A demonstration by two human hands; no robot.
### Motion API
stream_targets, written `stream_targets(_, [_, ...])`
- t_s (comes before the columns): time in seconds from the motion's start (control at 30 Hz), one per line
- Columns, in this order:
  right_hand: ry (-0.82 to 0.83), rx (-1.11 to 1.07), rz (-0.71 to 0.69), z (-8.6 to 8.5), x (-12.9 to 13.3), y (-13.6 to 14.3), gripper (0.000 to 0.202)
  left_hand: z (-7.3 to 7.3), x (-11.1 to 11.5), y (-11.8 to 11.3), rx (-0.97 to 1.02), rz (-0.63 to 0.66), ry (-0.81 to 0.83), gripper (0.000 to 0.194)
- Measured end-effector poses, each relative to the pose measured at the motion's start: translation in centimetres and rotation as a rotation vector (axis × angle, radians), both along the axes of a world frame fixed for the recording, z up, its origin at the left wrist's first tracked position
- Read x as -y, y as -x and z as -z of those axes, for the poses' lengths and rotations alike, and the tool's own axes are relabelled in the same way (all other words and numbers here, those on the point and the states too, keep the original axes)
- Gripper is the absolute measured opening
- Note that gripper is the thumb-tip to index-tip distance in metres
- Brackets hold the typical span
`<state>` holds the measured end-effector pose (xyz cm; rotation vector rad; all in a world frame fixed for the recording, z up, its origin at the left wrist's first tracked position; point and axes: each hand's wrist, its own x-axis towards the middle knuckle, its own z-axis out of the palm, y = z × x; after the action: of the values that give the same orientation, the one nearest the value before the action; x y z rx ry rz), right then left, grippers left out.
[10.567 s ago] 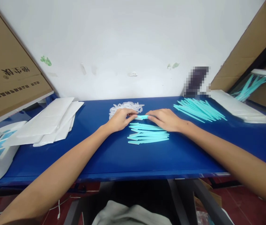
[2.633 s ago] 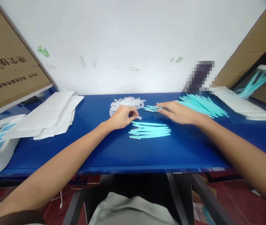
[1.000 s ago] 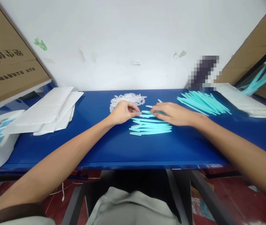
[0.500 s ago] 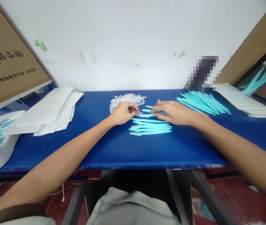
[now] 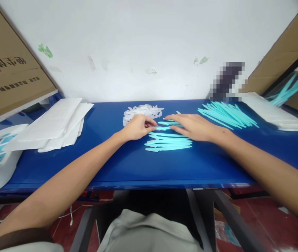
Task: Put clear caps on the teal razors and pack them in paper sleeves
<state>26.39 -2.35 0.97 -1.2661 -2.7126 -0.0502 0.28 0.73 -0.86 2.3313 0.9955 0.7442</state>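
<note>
My left hand (image 5: pixel 140 126) pinches a small clear cap at the left end of a turquoise stick (image 5: pixel 163 128). My right hand (image 5: pixel 188 126) has its thumb and index finger apart; its thumb is by that stick's right part and its fingers reach over another turquoise stick (image 5: pixel 167 123). Nearer the front edge, several turquoise sticks (image 5: pixel 172 142) lie side by side. A heap of clear caps (image 5: pixel 145 110) lies behind my left hand. The large pile of turquoise sticks (image 5: pixel 227 114) is to the right of my right hand.
White flat packets (image 5: pixel 57 122) lie on the blue table (image 5: pixel 128 168) at the left, beside a white tray (image 5: pixel 9 154). More white packets (image 5: pixel 275 113) are at the right. Cardboard boxes (image 5: pixel 12 52) stand at the left and right. A white wall (image 5: pixel 138 45) rises behind.
My right hand's index finger has lifted and spread away from its thumb, toward the back. My left hand has shifted very slightly right, still pinching.
</note>
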Motion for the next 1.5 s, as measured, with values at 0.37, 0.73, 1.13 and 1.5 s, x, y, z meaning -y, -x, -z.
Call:
stream_targets(0.37, [0.011,0.060,0.011,-0.2,0.0,0.1,0.048,0.0,0.1,-0.1,-0.005,-0.009,-0.045,0.011])
stream_targets(0.73, [-0.034,0.066,-0.013,0.1,0.6,1.4,0.047,0.9,0.1,-0.8,0.150,0.056,-0.096,0.022])
stream_targets(1.13, [0.188,-0.377,-0.153,-1.2,1.3,1.6,0.048,-0.7,0.8,-0.3,-0.085,0.049,-0.405,0.038])
stream_targets(1.5, [-0.104,-0.298,0.196,-1.3,-1.8,-2.0,0.043,-1.9,-0.1,1.3,-0.115,-0.197,-0.365,0.026])
